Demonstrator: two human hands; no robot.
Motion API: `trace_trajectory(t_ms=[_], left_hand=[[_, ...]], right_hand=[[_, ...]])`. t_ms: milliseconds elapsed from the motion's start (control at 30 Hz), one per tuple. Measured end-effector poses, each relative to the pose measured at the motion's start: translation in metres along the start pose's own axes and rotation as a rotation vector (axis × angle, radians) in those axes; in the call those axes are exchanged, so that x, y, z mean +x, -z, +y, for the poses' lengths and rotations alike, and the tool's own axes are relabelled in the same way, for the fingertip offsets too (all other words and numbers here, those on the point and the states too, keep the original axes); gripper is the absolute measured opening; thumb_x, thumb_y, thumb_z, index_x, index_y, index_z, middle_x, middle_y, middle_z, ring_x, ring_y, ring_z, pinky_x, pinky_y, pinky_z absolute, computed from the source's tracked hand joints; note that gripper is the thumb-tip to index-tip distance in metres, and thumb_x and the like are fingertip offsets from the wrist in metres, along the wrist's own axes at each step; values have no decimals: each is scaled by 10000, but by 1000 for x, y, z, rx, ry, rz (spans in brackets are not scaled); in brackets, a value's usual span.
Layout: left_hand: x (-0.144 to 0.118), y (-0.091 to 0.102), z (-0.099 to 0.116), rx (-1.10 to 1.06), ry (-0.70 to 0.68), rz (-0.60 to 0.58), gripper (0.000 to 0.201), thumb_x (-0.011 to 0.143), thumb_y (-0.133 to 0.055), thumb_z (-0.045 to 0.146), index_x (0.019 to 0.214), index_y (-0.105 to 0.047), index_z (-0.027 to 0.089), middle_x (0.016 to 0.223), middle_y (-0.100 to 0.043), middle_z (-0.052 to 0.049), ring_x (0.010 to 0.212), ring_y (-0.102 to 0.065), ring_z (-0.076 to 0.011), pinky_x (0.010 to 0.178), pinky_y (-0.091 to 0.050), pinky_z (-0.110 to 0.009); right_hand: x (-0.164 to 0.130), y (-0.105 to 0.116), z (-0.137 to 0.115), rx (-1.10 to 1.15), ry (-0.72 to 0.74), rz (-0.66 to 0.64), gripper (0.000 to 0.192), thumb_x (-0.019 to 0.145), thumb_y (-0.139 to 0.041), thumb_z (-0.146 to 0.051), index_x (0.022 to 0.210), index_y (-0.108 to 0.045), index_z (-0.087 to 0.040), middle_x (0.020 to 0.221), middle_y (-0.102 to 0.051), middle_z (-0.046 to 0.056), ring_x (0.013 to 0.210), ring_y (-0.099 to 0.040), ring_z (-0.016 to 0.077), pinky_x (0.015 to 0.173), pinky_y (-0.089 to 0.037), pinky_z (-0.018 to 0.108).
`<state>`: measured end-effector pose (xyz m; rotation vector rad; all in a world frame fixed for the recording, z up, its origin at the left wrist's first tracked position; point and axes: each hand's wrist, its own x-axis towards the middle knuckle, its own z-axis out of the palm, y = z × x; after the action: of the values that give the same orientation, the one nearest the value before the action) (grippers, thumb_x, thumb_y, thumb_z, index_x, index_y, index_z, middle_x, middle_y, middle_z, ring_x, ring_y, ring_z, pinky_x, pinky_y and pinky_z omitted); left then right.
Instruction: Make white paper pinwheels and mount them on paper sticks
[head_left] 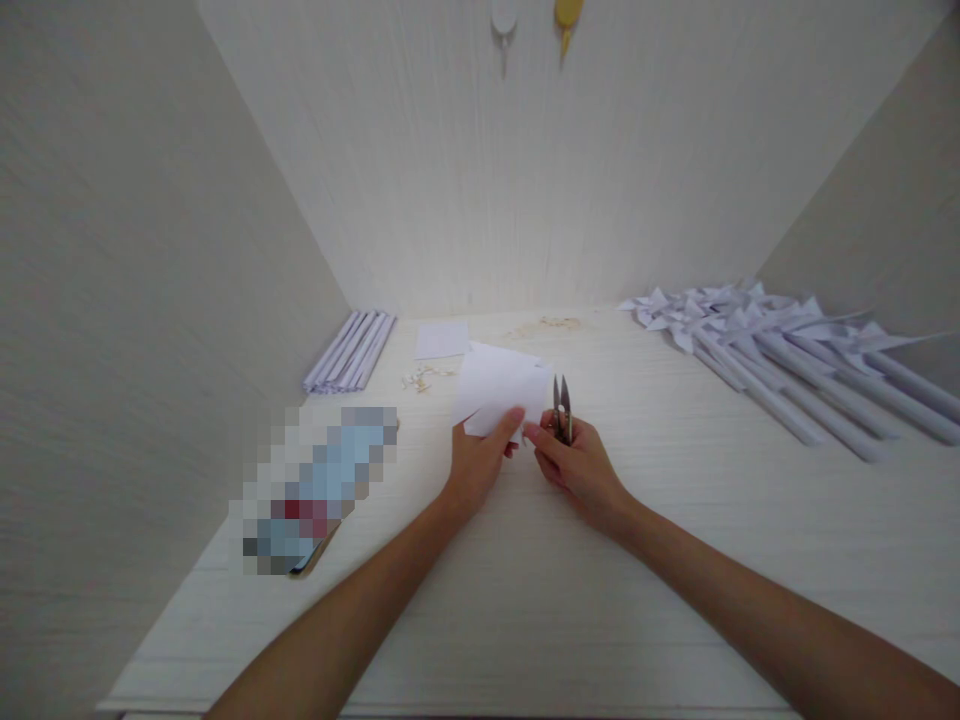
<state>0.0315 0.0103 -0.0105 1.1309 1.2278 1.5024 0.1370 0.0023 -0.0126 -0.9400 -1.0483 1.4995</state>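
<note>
A square white sheet of paper [501,385] is pinched in my left hand [480,458], thumb on top, with a slit near its lower left edge and another small cut at its upper right corner. In my right hand [574,462] is a small pair of scissors [562,405], blades upward and slightly apart, just right of the sheet. My right thumb and index finger come close to the paper's lower right corner; whether they touch it I cannot tell.
Rolled paper tubes [351,352] lie at the back left, near a flat paper square [442,339] and small scattered bits [421,378]. Paper pinwheels on tube sticks [772,350] are heaped at right. A pixelated flat object [330,490] rests at left. Wall hooks [568,14] hang above.
</note>
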Motion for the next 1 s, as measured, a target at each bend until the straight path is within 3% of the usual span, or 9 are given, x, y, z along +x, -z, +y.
trace_trajectory(t_ms=[1000], left_hand=[[-2, -1, 4, 61, 7, 6, 200, 618, -616, 311, 544, -537, 143, 434, -511, 36, 374, -449, -72, 363, -357, -189]], right_hand=[[0, 0, 1, 93, -1, 8, 252, 619, -639, -286, 602, -410, -180, 330, -319, -126, 274, -204, 6, 276, -111, 153]])
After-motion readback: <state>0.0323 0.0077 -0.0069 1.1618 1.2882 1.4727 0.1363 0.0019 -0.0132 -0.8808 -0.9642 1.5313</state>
